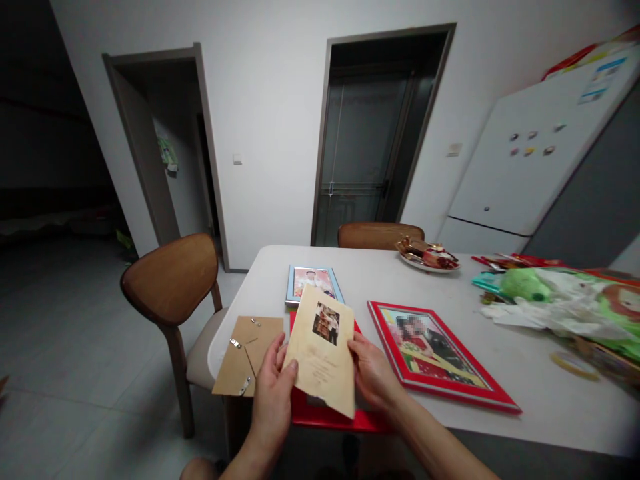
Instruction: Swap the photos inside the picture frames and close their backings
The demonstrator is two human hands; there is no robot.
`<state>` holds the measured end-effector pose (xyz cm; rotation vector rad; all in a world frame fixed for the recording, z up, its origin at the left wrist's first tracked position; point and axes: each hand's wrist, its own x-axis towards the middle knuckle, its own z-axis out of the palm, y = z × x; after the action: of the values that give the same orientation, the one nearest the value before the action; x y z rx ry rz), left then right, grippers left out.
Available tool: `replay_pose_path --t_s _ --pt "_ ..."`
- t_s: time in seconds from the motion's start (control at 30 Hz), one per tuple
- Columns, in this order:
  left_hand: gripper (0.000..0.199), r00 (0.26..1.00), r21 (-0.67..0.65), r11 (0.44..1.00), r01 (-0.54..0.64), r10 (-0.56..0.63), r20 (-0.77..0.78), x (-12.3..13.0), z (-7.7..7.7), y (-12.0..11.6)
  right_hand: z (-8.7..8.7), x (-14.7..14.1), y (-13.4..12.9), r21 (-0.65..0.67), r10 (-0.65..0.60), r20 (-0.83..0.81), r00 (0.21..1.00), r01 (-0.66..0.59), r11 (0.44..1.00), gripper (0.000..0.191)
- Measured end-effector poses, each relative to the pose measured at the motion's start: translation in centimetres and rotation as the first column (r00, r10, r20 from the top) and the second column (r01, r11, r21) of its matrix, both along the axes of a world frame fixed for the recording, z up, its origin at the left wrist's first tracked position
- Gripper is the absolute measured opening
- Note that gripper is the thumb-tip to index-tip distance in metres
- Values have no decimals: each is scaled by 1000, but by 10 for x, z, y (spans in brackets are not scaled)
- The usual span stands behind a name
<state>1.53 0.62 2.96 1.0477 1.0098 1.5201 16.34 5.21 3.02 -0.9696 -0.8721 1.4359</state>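
Note:
A cream card [320,363] with a small photo and faint script on its face is held upright in front of me. My left hand [274,377] grips its left edge, thumb on the front. My right hand [373,373] pinches the opposite edge. Beneath the card, partly hidden, lies a red frame [345,420] at the table's near edge. To the left rests a brown backing board [233,363] with metal clips. A larger red picture frame [450,353] with a photo lies right of my hands, and a light-blue picture frame [291,283] lies behind the card.
On the white table [360,277] stand a plate of wrapped items [430,257] and, at right, a heap of plastic packaging [565,300] beside a tape roll [575,367]. Wooden chairs stand at the left [173,280] and far side [383,235].

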Motion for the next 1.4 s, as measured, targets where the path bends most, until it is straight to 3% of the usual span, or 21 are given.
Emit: replay_pose_path --t_s 0.07,0.13,0.27,0.37,0.5,0.57,0.67,0.77,0.87,0.93,1.03,1.1,1.23,1.4 --pt "48 990 -5 1000 23 -24 -142 -4 -5 0 1 19 7 -34 17 149 989 -12 999 36" --pt "44 932 0 998 56 -52 -358 -8 -9 -3 2 34 14 -80 51 312 949 -27 996 40" --pt "44 662 58 989 136 -47 -748 -6 -17 -12 -4 40 25 -79 47 506 861 -9 997 44" --pt "45 519 103 975 199 -15 -854 -2 -23 -14 -11 34 31 -25 17 534 846 -5 1000 47" --pt "39 438 124 965 229 12 -899 -4 -23 -13 -13 30 34 41 -27 643 765 1 999 48" --pt "34 410 111 963 245 1 -912 -5 -20 -13 -10 30 33 117 -90 776 625 -3 993 43" --pt "28 384 93 960 263 -16 -923 -4 -15 -15 -7 33 31 258 -229 919 322 -51 965 35" --pt "28 382 95 958 271 -16 -924 -4 -13 -16 -9 35 29 271 -267 962 57 -81 959 29" --pt "33 389 101 955 278 -16 -921 -8 -15 -16 -12 37 28 274 -282 953 -107 -81 958 28" --pt "37 399 102 955 279 -19 -917 -14 -15 -17 -13 36 26 297 -308 943 -129 -99 950 30" --pt "42 406 114 950 291 -15 -914 -26 -12 -20 -11 31 18 328 -339 939 -52 -159 931 32" --pt "44 379 101 942 320 -29 -925 -30 -7 -24 -9 26 9 326 -339 941 -2 -267 907 31" --pt "47 232 -13 910 414 -119 -965 -24 3 -30 -10 13 -1 267 -316 948 -30 -466 844 30" --pt "55 66 -74 934 349 -103 -992 -6 1 -24 -10 3 6 245 -316 945 -82 -463 852 39"
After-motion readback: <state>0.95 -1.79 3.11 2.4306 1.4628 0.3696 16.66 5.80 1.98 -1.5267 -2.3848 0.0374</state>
